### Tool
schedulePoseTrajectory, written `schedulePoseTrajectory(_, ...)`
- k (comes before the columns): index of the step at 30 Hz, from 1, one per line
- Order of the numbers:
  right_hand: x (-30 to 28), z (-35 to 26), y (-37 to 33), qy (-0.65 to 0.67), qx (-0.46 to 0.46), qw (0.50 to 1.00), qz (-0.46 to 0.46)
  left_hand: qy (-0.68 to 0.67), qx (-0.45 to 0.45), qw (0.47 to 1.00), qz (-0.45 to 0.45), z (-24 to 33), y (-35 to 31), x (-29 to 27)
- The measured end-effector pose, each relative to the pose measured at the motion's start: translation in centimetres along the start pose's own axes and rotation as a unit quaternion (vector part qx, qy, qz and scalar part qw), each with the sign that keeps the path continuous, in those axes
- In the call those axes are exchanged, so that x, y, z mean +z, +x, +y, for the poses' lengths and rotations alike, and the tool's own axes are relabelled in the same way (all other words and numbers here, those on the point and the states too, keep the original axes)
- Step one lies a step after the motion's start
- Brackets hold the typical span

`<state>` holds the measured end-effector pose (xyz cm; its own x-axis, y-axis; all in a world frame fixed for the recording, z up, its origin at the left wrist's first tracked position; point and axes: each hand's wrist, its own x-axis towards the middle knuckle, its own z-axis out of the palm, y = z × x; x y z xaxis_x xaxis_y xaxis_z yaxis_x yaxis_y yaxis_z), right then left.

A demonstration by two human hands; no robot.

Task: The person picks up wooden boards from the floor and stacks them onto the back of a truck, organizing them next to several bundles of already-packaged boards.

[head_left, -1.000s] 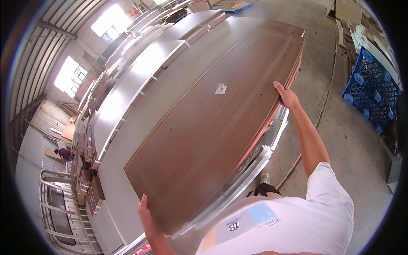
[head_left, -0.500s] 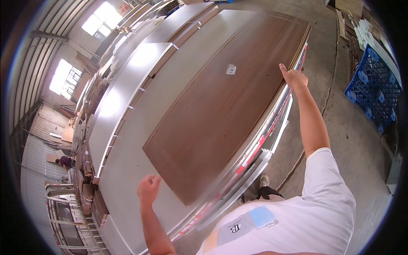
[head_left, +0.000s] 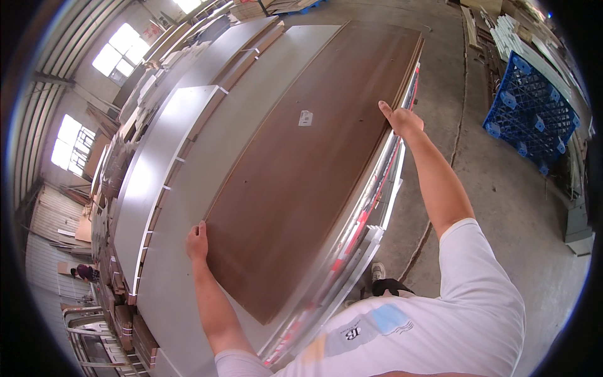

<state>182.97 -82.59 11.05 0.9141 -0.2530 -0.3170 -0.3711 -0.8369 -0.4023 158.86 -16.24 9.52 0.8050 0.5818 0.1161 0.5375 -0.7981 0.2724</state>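
A long brown wood-grain panel (head_left: 295, 163) with a small white label (head_left: 305, 118) lies flat on a larger pale grey board (head_left: 182, 257). A brown edge along its right side suggests more than one layer. My right hand (head_left: 402, 119) grips the panel's right long edge, thumb on top and fingers curled over the side, partly hidden. At the panel's near left corner, my left hand (head_left: 197, 242) is closed, with its fingertips on the edge. Beneath the right side, red-and-white strips (head_left: 361, 220) show along the stack.
Left of the panel stands a strapped stack of glossy grey boards (head_left: 166, 135). A blue plastic pallet (head_left: 531, 113) leans on the far right, near a grey box (head_left: 579, 229). At far left are another person (head_left: 85, 272) and a vehicle (head_left: 97, 333). Concrete floor (head_left: 465, 195) runs along the right.
My left hand has moved from above the grey board to the panel's near left corner and closed there. My right hand stays on the right edge. The whole view has shifted slightly.
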Motion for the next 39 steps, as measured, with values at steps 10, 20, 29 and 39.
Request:
schedulePoseTrajectory(10, 1.1, 0.5, 1.6, 0.017, 0.007, 1.000, 0.014, -0.076, -0.004, 0.996, 0.043, -0.2, -4.8, -1.0)
schedulePoseTrajectory(20, 1.6, 0.9, 1.7, -0.008, -0.015, 0.999, 0.045, -0.571, -0.055, 0.815, 0.082, -4.9, -11.2, 2.7)
schedulePoseTrajectory(29, 1.6, 3.9, 5.7, 0.106, -0.046, 0.992, -0.043, -0.593, -0.018, 0.805, 0.012, -2.5, -11.1, 1.1)
schedulePoseTrajectory(39, 5.2, 5.4, 9.9, 0.470, -0.083, 0.874, -0.089, -0.521, -0.043, 0.845, 0.108, 0.1, -12.6, 1.4)
